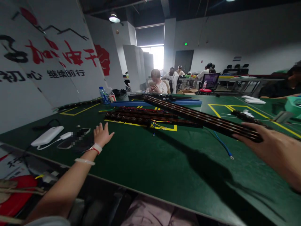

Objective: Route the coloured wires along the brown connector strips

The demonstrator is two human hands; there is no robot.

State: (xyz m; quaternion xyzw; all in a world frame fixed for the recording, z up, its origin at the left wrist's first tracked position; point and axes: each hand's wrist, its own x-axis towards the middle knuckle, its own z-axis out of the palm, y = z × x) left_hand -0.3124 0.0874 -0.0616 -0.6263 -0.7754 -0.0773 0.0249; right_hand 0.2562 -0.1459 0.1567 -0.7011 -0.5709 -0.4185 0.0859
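Gripping one end of a long black dotted strip [195,114], the right hand [268,147] is holding it above the green table [145,163], apparently for positioning, while the left hand [101,137] is showing empty, spread fingers, the next move probably calling for two-handed support.

The strip [195,114] in my right fingers [256,127] is black with brownish lengthwise stripes and pale dots; my counter [141,157] is dark green with yellow outlines [214,111]; the loose cable [222,143] is blue.

Bright window [158,58], pale walls [225,34], lit lamp [114,18], dark door [183,62]
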